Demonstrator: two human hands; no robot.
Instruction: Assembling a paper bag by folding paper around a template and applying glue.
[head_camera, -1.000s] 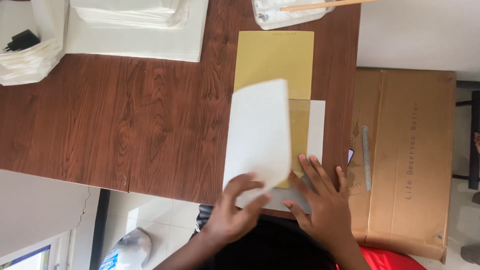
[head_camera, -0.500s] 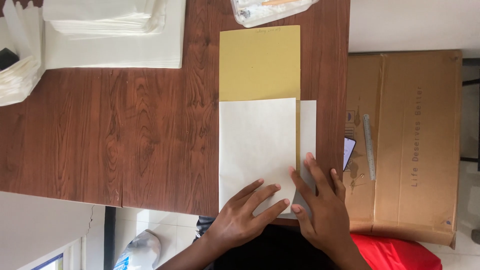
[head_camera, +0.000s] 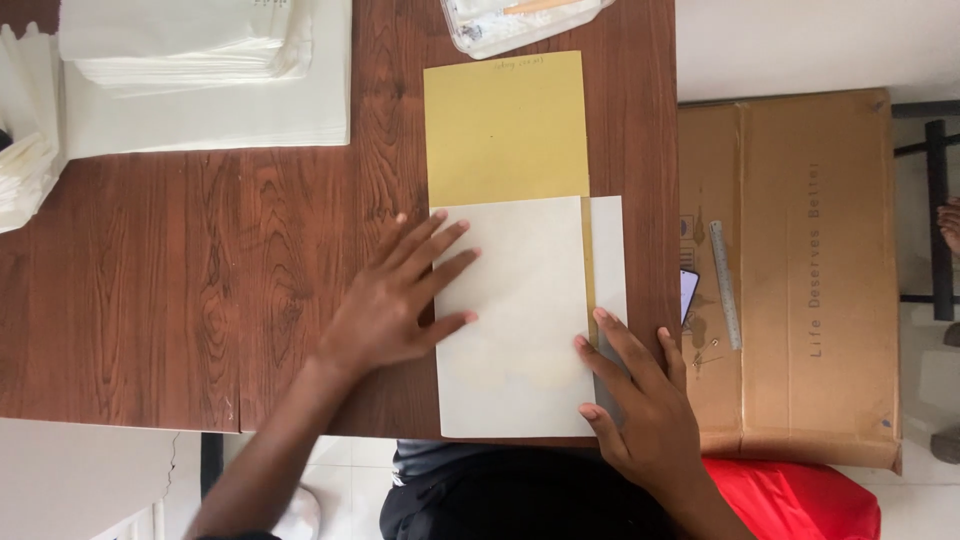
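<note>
Stacks of white sheets (head_camera: 200, 70) at desk (head_camera: 200, 250) far-left corner.

Left hand (head_camera: 385, 310), fingers (head_camera: 445, 245) spread flat, pressing left edge of cream sheet (head_camera: 515, 320); sheet lies at near edge, overlapping yellow card (head_camera: 505, 125) and white sheet (head_camera: 607, 250) beneath.

Right hand (head_camera: 640, 410), fingers splayed, holds sheet's near-right corner.

Step, by look: flattening and squaring sheet. Next move likely calls for edge alignment, even pressure.

Clear plastic tray (head_camera: 520, 20) at far edge.

Brown cardboard box (head_camera: 800, 270) off desk's right edge, pale lettering on its side; ruler (head_camera: 725, 285) on top.

You see stacked white paper (head_camera: 190, 60) on your tabletop (head_camera: 200, 280), and a ruler (head_camera: 725, 285) atop the cardboard box (head_camera: 800, 270).
</note>
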